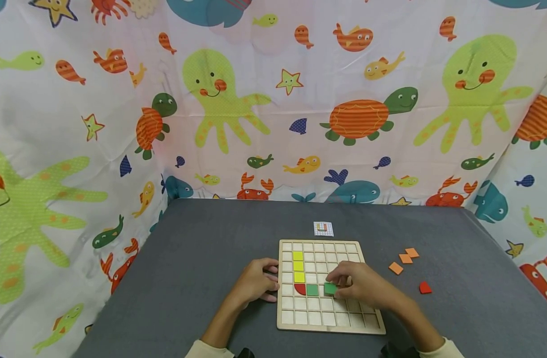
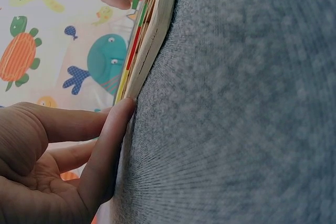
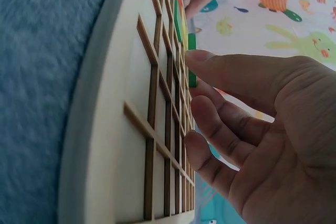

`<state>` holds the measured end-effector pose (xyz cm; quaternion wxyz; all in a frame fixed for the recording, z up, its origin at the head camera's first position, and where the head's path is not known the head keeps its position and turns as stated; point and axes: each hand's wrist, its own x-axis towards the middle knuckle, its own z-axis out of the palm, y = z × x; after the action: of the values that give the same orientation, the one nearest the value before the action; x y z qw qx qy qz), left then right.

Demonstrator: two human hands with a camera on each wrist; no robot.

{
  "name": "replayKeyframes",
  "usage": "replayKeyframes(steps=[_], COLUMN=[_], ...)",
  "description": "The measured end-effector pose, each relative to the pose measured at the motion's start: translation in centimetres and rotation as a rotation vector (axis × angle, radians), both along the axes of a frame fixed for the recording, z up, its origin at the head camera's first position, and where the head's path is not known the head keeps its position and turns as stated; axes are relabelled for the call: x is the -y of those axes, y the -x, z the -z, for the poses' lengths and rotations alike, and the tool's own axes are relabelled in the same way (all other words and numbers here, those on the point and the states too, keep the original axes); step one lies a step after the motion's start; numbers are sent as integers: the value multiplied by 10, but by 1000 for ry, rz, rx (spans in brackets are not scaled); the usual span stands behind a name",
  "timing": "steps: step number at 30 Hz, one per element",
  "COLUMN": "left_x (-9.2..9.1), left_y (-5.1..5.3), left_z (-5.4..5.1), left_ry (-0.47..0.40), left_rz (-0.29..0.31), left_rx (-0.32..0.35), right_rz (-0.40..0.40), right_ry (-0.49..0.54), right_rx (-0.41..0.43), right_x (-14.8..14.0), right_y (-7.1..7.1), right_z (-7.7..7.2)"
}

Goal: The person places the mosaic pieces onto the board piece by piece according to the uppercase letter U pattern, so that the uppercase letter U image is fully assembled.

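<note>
A wooden grid board [image 1: 331, 329] lies on the table. My right hand [image 1: 362, 284] pinches a green square tile [image 1: 330, 289] between thumb and fingers, just over a cell right of the grid's middle. In the right wrist view, this tile [image 3: 192, 60] stands slightly above the grid under the thumb. Set in one column are yellow tiles [image 1: 298, 265], with a red rounded tile [image 1: 300, 289] below them and another green tile [image 1: 312, 290] beside that. At the board's left edge, my left hand [image 1: 256, 281] rests its fingertips against the wood, fingers loosely bent.
Behind the board lies a small card [image 1: 323, 228] printed with a coloured pattern on a grid. Three orange tiles [image 1: 396, 268] and one red rounded tile [image 1: 425, 288] are on the grey table [image 1: 211, 238] to the right. A sea-animal curtain [image 1: 264, 99] surrounds the table's back and sides.
</note>
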<state>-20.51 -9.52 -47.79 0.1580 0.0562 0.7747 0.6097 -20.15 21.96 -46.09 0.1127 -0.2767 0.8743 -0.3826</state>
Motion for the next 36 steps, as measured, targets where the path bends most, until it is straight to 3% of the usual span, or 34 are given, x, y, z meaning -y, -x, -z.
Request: replayKeyframes(steps=[7,36], left_x=[0,0], left_y=[0,0], left_z=[0,-1], left_ry=[2,12], left_rz=[-1,-3], left_rx=[1,6], right_rz=[-5,9], right_ry=[18,-10], right_rx=[23,-37], right_x=[6,13], right_y=[-2,-2], right_z=[1,6])
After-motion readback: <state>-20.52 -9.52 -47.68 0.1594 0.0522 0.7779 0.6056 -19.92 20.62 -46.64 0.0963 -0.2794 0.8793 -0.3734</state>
